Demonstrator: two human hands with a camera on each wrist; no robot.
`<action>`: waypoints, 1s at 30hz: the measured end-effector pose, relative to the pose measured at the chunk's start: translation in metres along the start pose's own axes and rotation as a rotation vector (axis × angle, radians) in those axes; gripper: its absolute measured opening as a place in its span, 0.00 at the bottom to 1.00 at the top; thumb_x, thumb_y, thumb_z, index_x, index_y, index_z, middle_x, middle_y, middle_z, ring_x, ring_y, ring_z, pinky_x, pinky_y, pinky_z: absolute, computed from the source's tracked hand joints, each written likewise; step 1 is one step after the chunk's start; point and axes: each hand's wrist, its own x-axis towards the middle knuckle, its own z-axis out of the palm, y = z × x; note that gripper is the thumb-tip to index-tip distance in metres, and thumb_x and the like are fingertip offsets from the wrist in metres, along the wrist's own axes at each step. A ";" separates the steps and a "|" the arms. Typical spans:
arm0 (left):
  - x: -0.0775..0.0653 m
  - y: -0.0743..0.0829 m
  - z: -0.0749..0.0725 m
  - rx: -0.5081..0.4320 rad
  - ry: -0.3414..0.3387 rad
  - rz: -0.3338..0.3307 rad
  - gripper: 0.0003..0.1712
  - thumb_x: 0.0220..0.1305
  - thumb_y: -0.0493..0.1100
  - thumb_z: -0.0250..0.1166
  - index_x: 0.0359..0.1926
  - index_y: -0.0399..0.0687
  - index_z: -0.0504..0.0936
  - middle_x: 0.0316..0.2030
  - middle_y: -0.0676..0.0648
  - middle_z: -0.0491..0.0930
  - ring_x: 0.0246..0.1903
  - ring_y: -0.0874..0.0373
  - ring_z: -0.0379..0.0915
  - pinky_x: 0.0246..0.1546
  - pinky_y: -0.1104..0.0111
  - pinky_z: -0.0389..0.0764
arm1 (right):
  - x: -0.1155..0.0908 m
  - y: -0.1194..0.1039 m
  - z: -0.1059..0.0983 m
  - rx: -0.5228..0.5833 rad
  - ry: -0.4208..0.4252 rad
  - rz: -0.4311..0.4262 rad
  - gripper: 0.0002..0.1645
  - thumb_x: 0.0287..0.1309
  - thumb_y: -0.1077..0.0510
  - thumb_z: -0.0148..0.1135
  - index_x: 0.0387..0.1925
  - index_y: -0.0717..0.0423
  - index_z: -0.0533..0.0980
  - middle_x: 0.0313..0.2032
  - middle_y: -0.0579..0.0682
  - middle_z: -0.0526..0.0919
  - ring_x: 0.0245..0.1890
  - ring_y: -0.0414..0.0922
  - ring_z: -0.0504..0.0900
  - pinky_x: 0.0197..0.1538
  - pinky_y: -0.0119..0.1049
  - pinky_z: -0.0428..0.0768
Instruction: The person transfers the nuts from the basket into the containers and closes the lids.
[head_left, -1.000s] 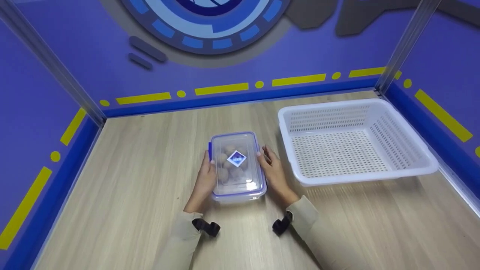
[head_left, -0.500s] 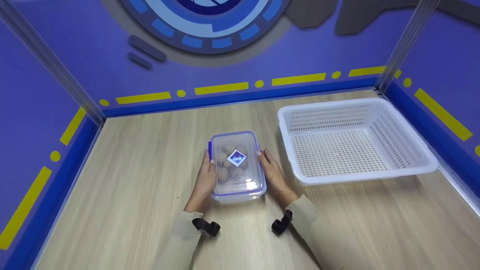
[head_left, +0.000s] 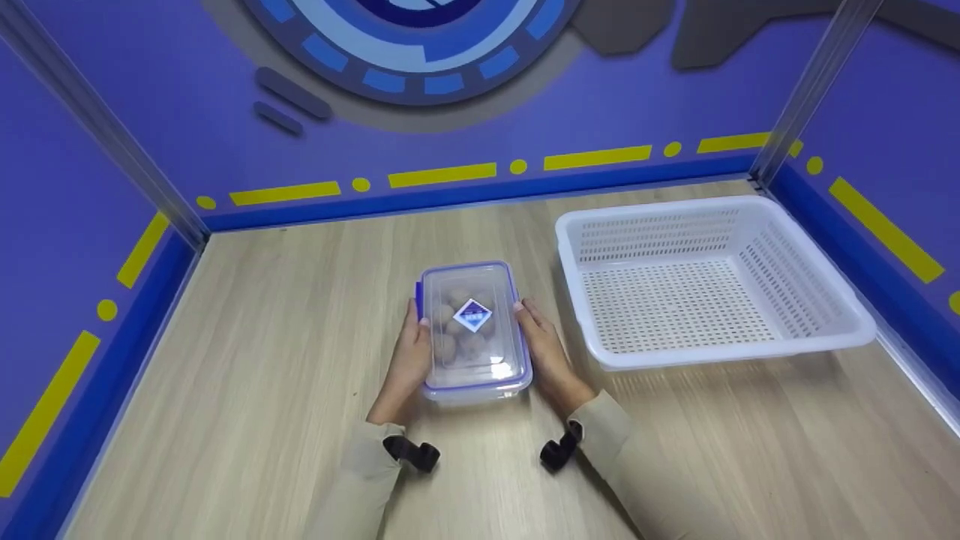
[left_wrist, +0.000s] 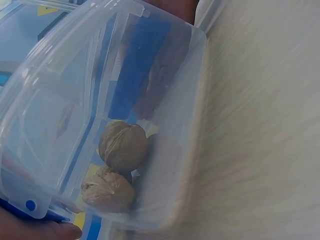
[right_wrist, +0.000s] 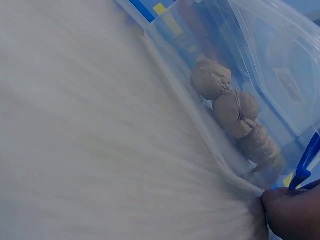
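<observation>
A clear plastic food container with a blue-edged lid and a diamond-shaped label is at the middle of the table in the head view. Several walnuts show through its wall. My left hand grips its left side, thumb along the lid's edge. On the other side, my right hand holds it with the thumb at the rim. In the right wrist view a blue latch stands out beside the right hand's digits. Most fingers are hidden. Whether the container's base touches the table, I cannot tell.
A white perforated plastic basket stands on the wood-grain table, to the right of the container. Purple and blue panels with yellow marks enclose the table at the back and both sides.
The fingers of my right hand have drawn in against the container's side since a second ago. The container and left hand have stayed almost where they were.
</observation>
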 end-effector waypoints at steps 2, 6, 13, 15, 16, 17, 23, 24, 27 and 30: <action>0.000 0.000 0.000 0.001 -0.001 -0.005 0.33 0.75 0.39 0.35 0.74 0.35 0.35 0.75 0.34 0.37 0.75 0.40 0.31 0.75 0.52 0.37 | 0.000 0.000 0.000 0.008 0.002 -0.010 0.42 0.68 0.46 0.49 0.72 0.66 0.49 0.74 0.61 0.50 0.75 0.54 0.48 0.76 0.45 0.51; 0.000 0.000 -0.001 -0.008 -0.001 0.028 0.33 0.75 0.38 0.35 0.74 0.32 0.36 0.75 0.32 0.38 0.74 0.40 0.32 0.75 0.51 0.38 | -0.001 -0.002 0.000 -0.007 0.011 -0.041 0.42 0.68 0.48 0.50 0.72 0.68 0.50 0.73 0.63 0.53 0.73 0.57 0.54 0.74 0.47 0.58; 0.000 0.000 -0.001 -0.008 0.004 0.055 0.33 0.75 0.38 0.35 0.73 0.29 0.36 0.74 0.30 0.39 0.74 0.38 0.33 0.75 0.51 0.39 | -0.002 -0.006 -0.002 -0.152 0.051 -0.105 0.40 0.68 0.50 0.51 0.71 0.68 0.52 0.71 0.66 0.56 0.71 0.59 0.57 0.73 0.49 0.58; 0.000 0.000 -0.001 -0.010 0.007 0.050 0.33 0.75 0.38 0.35 0.73 0.29 0.36 0.74 0.30 0.39 0.74 0.38 0.34 0.75 0.51 0.39 | -0.002 -0.007 -0.003 -0.196 0.061 -0.114 0.40 0.68 0.50 0.51 0.71 0.68 0.52 0.71 0.65 0.56 0.72 0.59 0.56 0.74 0.48 0.57; 0.000 -0.001 -0.001 -0.011 0.009 0.048 0.33 0.75 0.38 0.35 0.73 0.29 0.36 0.74 0.30 0.39 0.74 0.38 0.34 0.75 0.51 0.39 | -0.003 -0.008 -0.003 -0.212 0.059 -0.123 0.40 0.68 0.50 0.51 0.71 0.68 0.52 0.71 0.66 0.56 0.72 0.59 0.56 0.74 0.49 0.57; 0.000 -0.001 -0.001 -0.012 0.010 0.047 0.33 0.75 0.38 0.36 0.73 0.30 0.36 0.74 0.30 0.39 0.74 0.38 0.34 0.75 0.51 0.38 | -0.003 -0.009 -0.003 -0.223 0.057 -0.133 0.39 0.68 0.51 0.51 0.71 0.69 0.52 0.71 0.66 0.56 0.72 0.59 0.56 0.74 0.49 0.56; 0.000 -0.002 -0.001 -0.022 0.008 0.048 0.32 0.75 0.38 0.35 0.73 0.30 0.36 0.74 0.31 0.38 0.74 0.39 0.33 0.75 0.51 0.38 | -0.004 -0.014 -0.003 -0.231 0.027 -0.192 0.40 0.68 0.54 0.52 0.71 0.70 0.51 0.71 0.67 0.54 0.73 0.60 0.53 0.75 0.50 0.53; 0.000 -0.002 0.000 -0.023 0.008 0.047 0.32 0.75 0.38 0.35 0.73 0.30 0.36 0.74 0.31 0.38 0.74 0.39 0.33 0.75 0.51 0.38 | -0.004 -0.015 -0.003 -0.237 0.023 -0.199 0.40 0.68 0.54 0.52 0.71 0.70 0.50 0.71 0.67 0.54 0.73 0.60 0.53 0.75 0.50 0.52; 0.000 -0.002 0.000 -0.029 0.011 0.042 0.32 0.75 0.38 0.35 0.73 0.31 0.36 0.74 0.31 0.38 0.74 0.39 0.33 0.75 0.51 0.38 | -0.005 -0.017 -0.003 -0.275 0.020 -0.218 0.40 0.68 0.54 0.52 0.71 0.70 0.50 0.71 0.68 0.53 0.73 0.60 0.52 0.75 0.50 0.51; 0.000 -0.002 0.000 -0.031 0.011 0.023 0.33 0.75 0.38 0.35 0.74 0.33 0.36 0.74 0.33 0.38 0.74 0.39 0.33 0.75 0.51 0.38 | -0.005 -0.018 -0.003 -0.308 0.019 -0.229 0.39 0.68 0.54 0.52 0.71 0.71 0.50 0.71 0.68 0.53 0.73 0.61 0.51 0.76 0.51 0.50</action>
